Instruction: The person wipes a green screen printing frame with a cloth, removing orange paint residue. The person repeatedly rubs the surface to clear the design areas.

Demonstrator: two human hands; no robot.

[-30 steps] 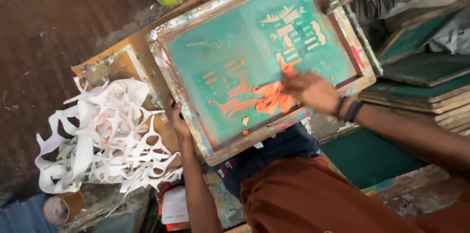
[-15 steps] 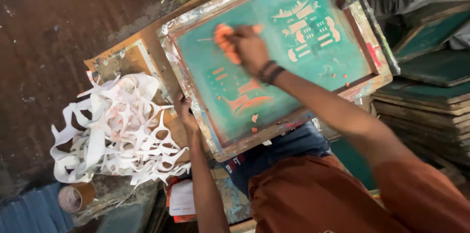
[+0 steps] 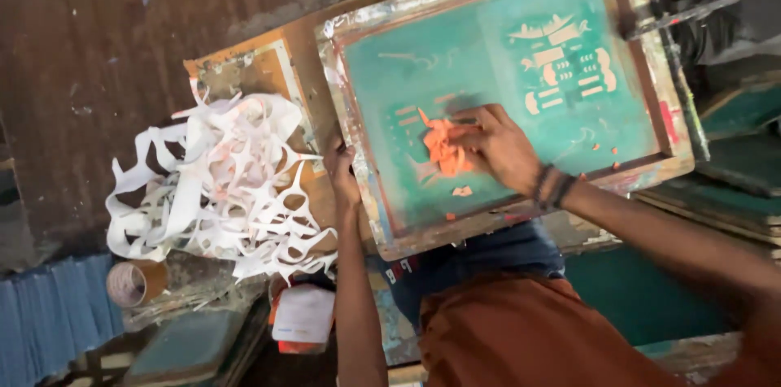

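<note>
Now the wooden-framed teal printing screen is lying flat on the bench, beside a heap of white paper cutouts. Having swept back from the screen's upper left, the right hand is pressing an orange rag mid-mesh, fingers closed on it; wiping is continuing. The left hand is gripping the frame's near edge.

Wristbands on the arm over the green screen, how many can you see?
3, it seems: dark wristbands side by side on the right wrist, just behind the right hand; more may be hidden underneath.
</note>
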